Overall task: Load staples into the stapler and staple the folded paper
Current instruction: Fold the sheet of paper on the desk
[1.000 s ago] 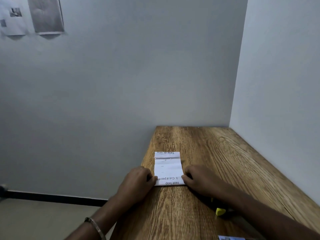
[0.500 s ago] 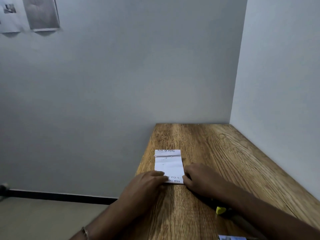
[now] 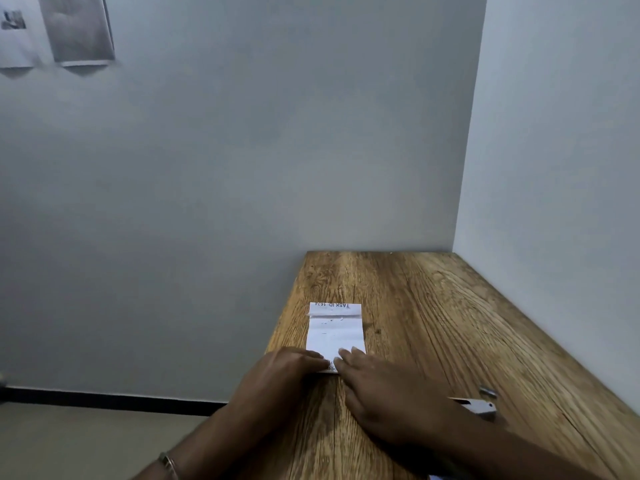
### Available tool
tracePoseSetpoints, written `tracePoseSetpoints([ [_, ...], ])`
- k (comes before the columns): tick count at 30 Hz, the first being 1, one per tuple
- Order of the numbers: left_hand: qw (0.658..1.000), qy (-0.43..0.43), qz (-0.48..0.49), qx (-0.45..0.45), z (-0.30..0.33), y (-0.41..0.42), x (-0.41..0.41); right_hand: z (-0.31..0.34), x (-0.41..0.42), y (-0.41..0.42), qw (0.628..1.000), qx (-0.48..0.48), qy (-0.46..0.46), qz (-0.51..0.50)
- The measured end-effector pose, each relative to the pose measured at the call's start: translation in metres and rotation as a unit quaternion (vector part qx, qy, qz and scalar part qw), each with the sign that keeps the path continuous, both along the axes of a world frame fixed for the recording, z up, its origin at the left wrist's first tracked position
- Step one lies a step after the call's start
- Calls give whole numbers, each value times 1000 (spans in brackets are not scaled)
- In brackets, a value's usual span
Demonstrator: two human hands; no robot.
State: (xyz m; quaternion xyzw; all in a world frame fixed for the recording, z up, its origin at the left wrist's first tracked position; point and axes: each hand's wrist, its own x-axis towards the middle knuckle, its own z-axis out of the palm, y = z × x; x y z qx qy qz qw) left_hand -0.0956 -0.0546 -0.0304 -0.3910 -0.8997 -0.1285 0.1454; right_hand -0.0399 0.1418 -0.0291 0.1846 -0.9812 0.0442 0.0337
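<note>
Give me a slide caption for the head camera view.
Both hands press the folded paper flat on the wooden table.

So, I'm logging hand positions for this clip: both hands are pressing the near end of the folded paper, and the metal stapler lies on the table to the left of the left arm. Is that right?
Not quite. The stapler lies to the right of the right arm, near the table's right side, as the head view shows. The rest holds: the left hand and right hand both press the near end of the folded paper.
</note>
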Motion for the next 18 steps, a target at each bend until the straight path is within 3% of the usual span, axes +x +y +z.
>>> tracePoseSetpoints([
  [8,990,-44,0,-134,-19,6,8,4,4,-7,995,60,-75,-12],
  [18,991,-87,-2,-104,-21,1,8,5,-1,1,994,64,-84,4],
])
